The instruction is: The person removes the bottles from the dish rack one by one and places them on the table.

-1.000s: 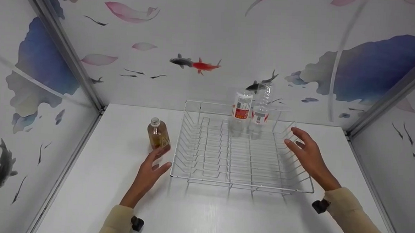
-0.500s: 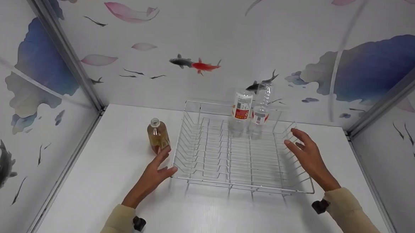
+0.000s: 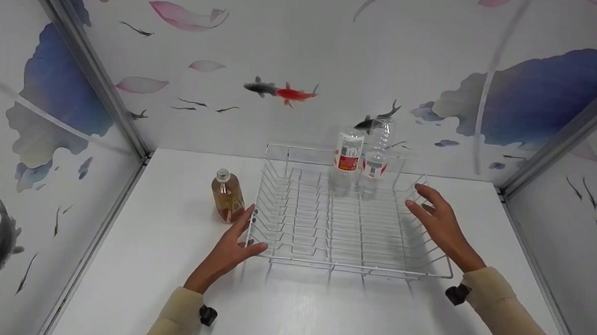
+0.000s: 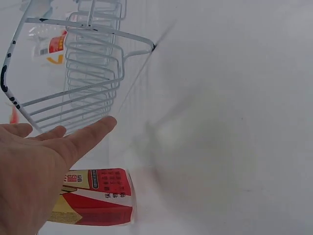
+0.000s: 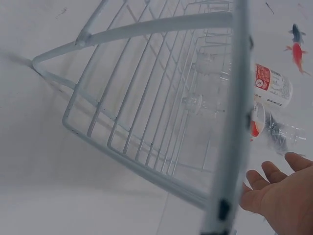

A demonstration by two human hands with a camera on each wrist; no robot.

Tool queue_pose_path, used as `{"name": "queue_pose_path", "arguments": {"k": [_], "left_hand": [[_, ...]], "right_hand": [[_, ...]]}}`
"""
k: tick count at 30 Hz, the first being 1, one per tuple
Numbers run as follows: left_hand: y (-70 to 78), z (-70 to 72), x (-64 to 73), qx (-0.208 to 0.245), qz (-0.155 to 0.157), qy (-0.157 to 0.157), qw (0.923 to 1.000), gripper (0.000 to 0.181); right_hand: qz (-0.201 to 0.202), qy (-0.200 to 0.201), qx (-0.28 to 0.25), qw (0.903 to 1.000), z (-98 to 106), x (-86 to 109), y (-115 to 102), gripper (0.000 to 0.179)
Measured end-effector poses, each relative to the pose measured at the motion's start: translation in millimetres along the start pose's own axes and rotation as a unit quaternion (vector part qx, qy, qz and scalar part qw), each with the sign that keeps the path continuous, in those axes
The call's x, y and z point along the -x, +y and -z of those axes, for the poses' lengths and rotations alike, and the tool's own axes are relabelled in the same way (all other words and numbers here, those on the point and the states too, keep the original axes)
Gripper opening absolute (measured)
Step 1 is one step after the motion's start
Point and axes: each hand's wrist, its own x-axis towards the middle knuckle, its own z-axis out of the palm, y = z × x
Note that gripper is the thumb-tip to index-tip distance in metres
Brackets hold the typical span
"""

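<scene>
A white wire dish rack (image 3: pixel 334 265) stands on the table in the head view. My left hand (image 3: pixel 230 253) is at its near left side, fingers extended along the side and thumb over the front corner. In the left wrist view its fingers lie right at the wires. Just beyond those fingers an amber bottle (image 3: pixel 227 197) stands uncapped, its red-and-yellow label (image 4: pixel 100 198) showing below the hand. My right hand (image 3: pixel 442 223) is at the rack's right rim, fingers loosely bent, holding nothing. Two clear plastic bottles, one with a red-and-white label (image 3: pixel 348 157), the other slimmer (image 3: pixel 375 164), stand at the rack's back.
White panels with painted fish and petals enclose the table on the left, back and right. A back wall (image 3: pixel 305 45) rises close behind the rack. Metal corner posts (image 3: pixel 110 96) stand at both sides. White tabletop (image 3: pixel 296 310) lies in front of the rack.
My left hand has moved right, away from the amber bottle and onto the rack's left side. The right hand has shifted slightly left. Rack and bottles stay put.
</scene>
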Motion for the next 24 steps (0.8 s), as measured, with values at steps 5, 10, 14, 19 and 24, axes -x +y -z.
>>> {"name": "queue_pose_path", "arguments": {"k": [5,10,14,19,24], "left_hand": [[1.2,-2.3,-5.0,0.003,-0.002,-0.016,0.9999,0.119],[0.3,-4.1,-8.5,0.016,-0.002,-0.024,0.9996,0.125],[-0.5,-5.4,-9.7,0.022,0.006,-0.026,0.9994,0.128],[-2.1,-6.1,-9.0,0.022,0.011,-0.029,0.9993,0.13],[-2.3,-6.0,-9.6,0.033,0.002,-0.046,0.9984,0.136]], "right_hand": [[-0.003,-0.004,-0.016,0.9999,-1,-3.5,2,0.066],[-0.01,-0.013,-0.015,0.9997,-4,-9.5,3,0.069],[-0.013,-0.016,-0.021,0.9996,-6,-15.1,5,0.068],[-0.023,-0.022,-0.021,0.9993,-7,-20.9,4,0.069],[-0.031,-0.03,-0.018,0.9989,-4,-25.7,-1,0.071]]}}
